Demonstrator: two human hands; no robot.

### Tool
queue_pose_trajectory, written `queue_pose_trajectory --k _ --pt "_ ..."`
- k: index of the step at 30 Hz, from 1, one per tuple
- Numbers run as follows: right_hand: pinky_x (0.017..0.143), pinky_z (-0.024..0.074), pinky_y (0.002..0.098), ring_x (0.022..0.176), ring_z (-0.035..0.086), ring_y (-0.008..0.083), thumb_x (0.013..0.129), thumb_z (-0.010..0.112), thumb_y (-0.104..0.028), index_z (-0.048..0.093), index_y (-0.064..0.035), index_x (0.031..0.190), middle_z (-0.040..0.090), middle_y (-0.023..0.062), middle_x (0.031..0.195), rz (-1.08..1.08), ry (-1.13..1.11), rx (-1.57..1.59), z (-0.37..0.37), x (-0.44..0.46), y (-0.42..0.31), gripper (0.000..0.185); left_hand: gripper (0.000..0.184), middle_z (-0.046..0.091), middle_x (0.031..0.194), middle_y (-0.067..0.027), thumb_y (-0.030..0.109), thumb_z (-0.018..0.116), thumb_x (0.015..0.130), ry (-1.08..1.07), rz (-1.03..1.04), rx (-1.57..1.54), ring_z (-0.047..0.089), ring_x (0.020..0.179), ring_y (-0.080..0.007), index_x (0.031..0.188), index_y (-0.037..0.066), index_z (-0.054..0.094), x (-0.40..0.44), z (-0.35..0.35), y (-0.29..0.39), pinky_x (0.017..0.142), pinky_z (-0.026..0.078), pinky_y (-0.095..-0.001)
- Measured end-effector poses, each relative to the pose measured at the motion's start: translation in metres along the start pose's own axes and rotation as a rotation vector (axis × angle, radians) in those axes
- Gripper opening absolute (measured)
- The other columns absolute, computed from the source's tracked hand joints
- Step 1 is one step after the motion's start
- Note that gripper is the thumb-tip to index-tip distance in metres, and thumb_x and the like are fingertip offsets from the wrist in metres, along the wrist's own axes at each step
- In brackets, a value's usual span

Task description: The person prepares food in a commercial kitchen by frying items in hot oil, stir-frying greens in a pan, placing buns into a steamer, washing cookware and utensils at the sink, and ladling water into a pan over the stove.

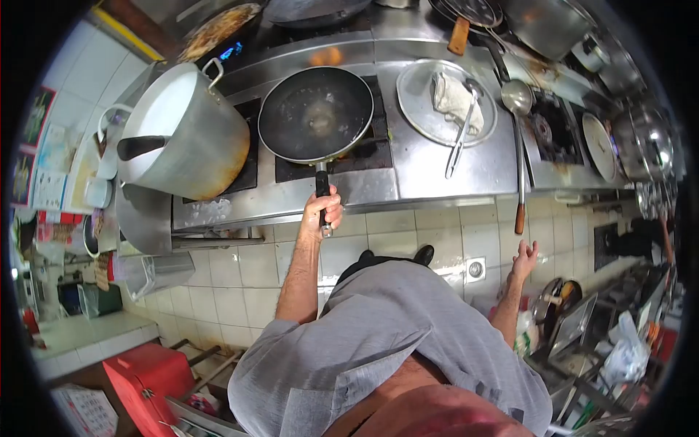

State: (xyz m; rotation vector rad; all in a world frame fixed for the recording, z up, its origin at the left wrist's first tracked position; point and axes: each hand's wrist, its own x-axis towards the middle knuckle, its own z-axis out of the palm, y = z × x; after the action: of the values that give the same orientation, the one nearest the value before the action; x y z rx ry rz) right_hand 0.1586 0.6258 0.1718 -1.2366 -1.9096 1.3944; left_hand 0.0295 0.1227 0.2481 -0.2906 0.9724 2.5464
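A black frying pan (pixel 317 113) sits over the burner in front of me. My left hand (pixel 322 211) is closed around its black handle. Some wet, shiny spots show on the pan's dark surface. My right hand (pixel 524 258) is held out to the right with its fingers apart and nothing in it. Just beyond those fingers, the wooden end of a long ladle (pixel 519 160) juts over the counter's front edge. Between the pan and the ladle lies a round metal lid or tray (pixel 415 109), with a folded cloth (pixel 455 103) and metal tongs (pixel 463 135) on top.
A large pot (pixel 196 138) with whitish contents stands left of the pan. Further right are another burner (pixel 550 131) and a steel bowl (pixel 644 146). Behind me are a red container (pixel 149 379) and a cluttered rack (pixel 582 349). A drain (pixel 475 269) is set in the tiled floor.
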Motion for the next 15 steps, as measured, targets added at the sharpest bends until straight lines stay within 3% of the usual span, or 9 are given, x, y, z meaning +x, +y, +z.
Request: queue_pose_trajectory --k 5,7,13,14,15 --pt "0.059 0.0422 0.0279 0.085 0.053 0.0151 0.08 0.063 -0.022 0.041 -0.0066 0.125 0.053 0.0053 0.098 0.174 0.055 0.174 -0.025 -0.059 0.031 0.052 0.011 0.038 0.056 0.0029 0.005 0.052 0.078 -0.065 -0.088 0.015 0.035 0.037 -0.0061 0.088 0.009 0.049 -0.004 -0.018 0.011 0.031 0.031 -0.0233" --pt "0.062 0.0447 0.0298 0.087 0.055 0.0186 0.08 0.062 -0.024 0.039 -0.0055 0.126 0.053 0.0082 0.108 0.272 -0.066 0.237 -0.027 -0.079 0.044 0.055 0.014 0.037 0.054 0.0027 0.006 0.055 0.076 -0.088 -0.148 -0.034 0.036 0.037 -0.0076 0.086 0.01 0.047 -0.005 -0.026 0.017 0.031 0.031 -0.025" --pt "0.063 0.0449 0.0269 0.083 0.056 0.016 0.08 0.057 -0.022 0.044 -0.0047 0.123 0.055 0.0076 0.104 0.302 -0.288 0.071 -0.004 -0.164 0.029 0.048 0.01 0.033 0.054 0.0046 0.007 0.049 0.081 -0.262 -0.265 -0.104 0.029 0.036 -0.0059 0.091 0.008 0.049 -0.004 -0.064 0.031 0.031 0.026 -0.0232" --pt "0.057 0.0447 0.0267 0.075 0.056 0.012 0.078 0.059 -0.023 0.048 -0.0028 0.119 0.058 0.0067 0.088 0.253 -0.286 0.079 -0.003 -0.181 0.028 0.047 0.01 0.032 0.054 0.005 0.009 0.047 0.083 -0.292 -0.289 -0.111 0.027 0.036 -0.0056 0.093 0.006 0.049 -0.004 -0.068 0.034 0.031 0.025 -0.0231" --pt "0.057 0.0442 0.0263 0.074 0.055 0.0112 0.077 0.06 -0.023 0.05 -0.0032 0.117 0.059 0.005 0.082 0.246 -0.338 0.059 -0.002 -0.188 0.043 0.046 0.012 0.031 0.054 0.0053 0.01 0.045 0.085 -0.324 -0.317 -0.118 0.026 0.035 -0.0053 0.095 0.005 0.05 -0.003 -0.071 0.038 0.031 0.024 -0.023"
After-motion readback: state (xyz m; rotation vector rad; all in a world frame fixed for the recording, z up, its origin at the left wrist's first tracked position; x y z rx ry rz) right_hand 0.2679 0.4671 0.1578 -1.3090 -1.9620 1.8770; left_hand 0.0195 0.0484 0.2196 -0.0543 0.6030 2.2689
